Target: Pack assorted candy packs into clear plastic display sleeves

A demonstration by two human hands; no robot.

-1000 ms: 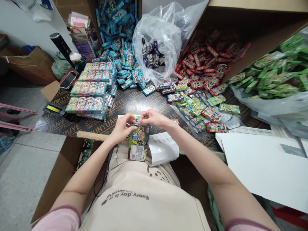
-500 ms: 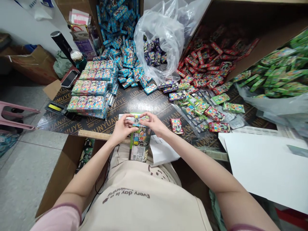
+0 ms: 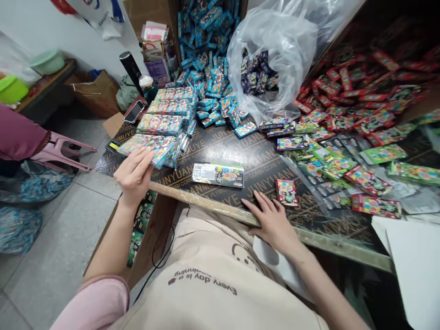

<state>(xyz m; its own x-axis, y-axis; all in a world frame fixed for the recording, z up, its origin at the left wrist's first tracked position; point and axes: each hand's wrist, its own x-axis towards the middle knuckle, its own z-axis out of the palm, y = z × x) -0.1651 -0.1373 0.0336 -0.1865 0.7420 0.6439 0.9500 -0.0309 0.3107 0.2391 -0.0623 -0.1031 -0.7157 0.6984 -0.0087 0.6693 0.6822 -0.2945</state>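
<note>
My left hand (image 3: 134,176) is at the near end of the stacked wrapped packs of small candy boxes (image 3: 165,114), its fingers pinched on the front edge of the nearest pack (image 3: 149,144). Palm down at the table's front edge, my right hand (image 3: 271,220) has its fingers spread and holds nothing. Between the hands lies a flat black and green box (image 3: 220,175) with a white label at its left end. A small red candy box (image 3: 286,192) sits just beyond my right fingertips.
Blue boxes (image 3: 216,78) pile at the back, beside a plastic bag (image 3: 237,59) of purple ones. Red boxes (image 3: 350,96) and mixed packs (image 3: 330,160) lie to the right. A phone (image 3: 135,111) and a black cylinder (image 3: 129,66) stand left. An open carton (image 3: 154,233) is below the table edge.
The black and green box has gone from between both hands at my lap onto the table. My left hand has moved left to the stack; my right hand has come down flat. The view has swung left.
</note>
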